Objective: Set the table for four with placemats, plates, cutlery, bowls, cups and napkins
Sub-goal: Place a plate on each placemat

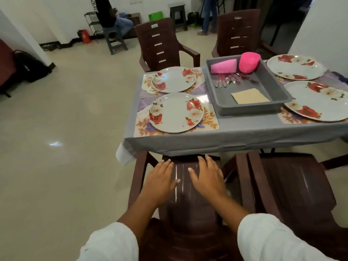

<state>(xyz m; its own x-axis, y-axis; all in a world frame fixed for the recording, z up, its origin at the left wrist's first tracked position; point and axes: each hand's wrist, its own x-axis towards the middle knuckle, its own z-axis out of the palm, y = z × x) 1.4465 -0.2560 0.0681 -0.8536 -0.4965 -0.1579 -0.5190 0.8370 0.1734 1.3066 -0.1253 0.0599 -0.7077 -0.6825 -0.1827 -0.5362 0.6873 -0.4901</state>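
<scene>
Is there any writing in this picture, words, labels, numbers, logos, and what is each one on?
No text can be read.
White lettering on the seated person's black shirt: cut off by the frame edge, unreadable.
Pale sticker on the back of the far left chair: too small to read.
Small mark atop the back of the far right chair: blurred.

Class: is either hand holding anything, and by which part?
Nothing is gripped. The left hand and right hand rest open, fingers straight, on the top of the brown chair back.
</scene>
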